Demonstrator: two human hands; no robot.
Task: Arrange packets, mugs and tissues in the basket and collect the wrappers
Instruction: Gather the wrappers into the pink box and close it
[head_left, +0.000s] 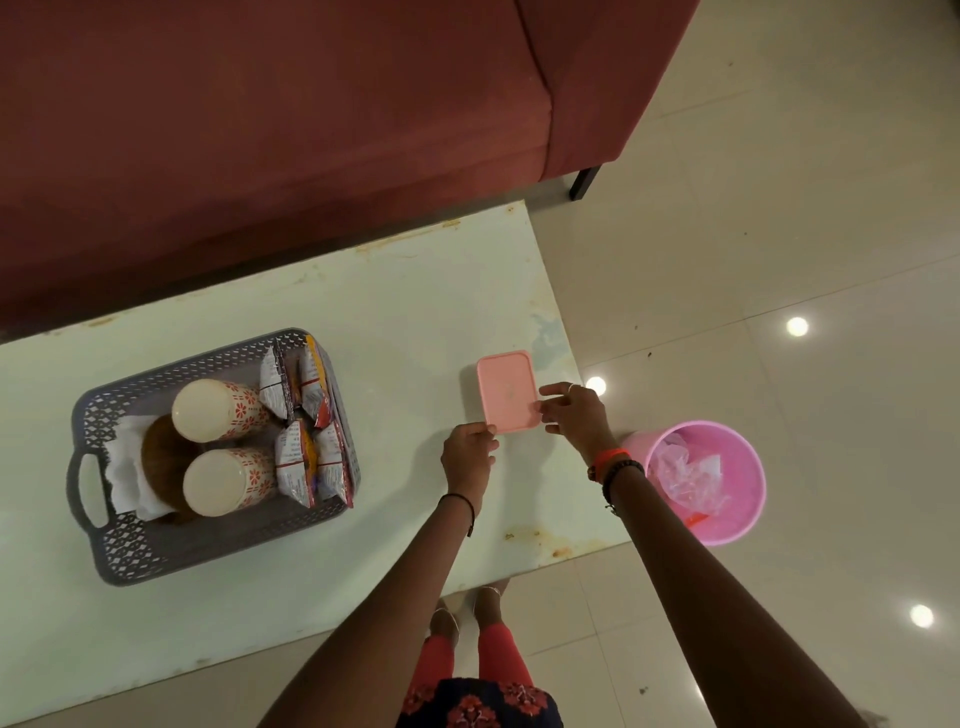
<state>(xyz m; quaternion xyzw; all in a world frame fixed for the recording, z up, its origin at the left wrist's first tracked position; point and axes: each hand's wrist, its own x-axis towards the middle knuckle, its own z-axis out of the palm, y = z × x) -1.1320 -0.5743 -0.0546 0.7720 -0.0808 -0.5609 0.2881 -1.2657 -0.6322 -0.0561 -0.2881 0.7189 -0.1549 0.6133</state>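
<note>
Head view looks steeply down on a pale glossy desk (395, 322) in front of a maroon sofa (260, 130). By the look of it, the arranging is largely done: the grey perforated plastic basket with handles (130, 545) sits on the left part of the desk and already holds two white mugs with red flower prints (218, 410), lying tipped with their pale ends toward the camera, several silver snack packets (293, 462) standing on edge along its right side, and white folded tissues (122, 467) at its left end beside a brown round thing I cannot identify. The basket's long axis runs diagonally, from near left toward far right.

Wrappers seem collected too: crumpled clear plastic wrappers (680, 467) lie inside the round pink plastic bin (737, 519) on the tiled floor just beside the desk's right edge.

What remains appears to be the pink rectangular lidded plastic box (506, 389) near the desk's right edge, its long axis pointing away from the person. The left hand (467, 452) pinches its near left corner, fingers narrow; the right hand (571, 410) grips its near right side, holding it flat on the desk.
</note>
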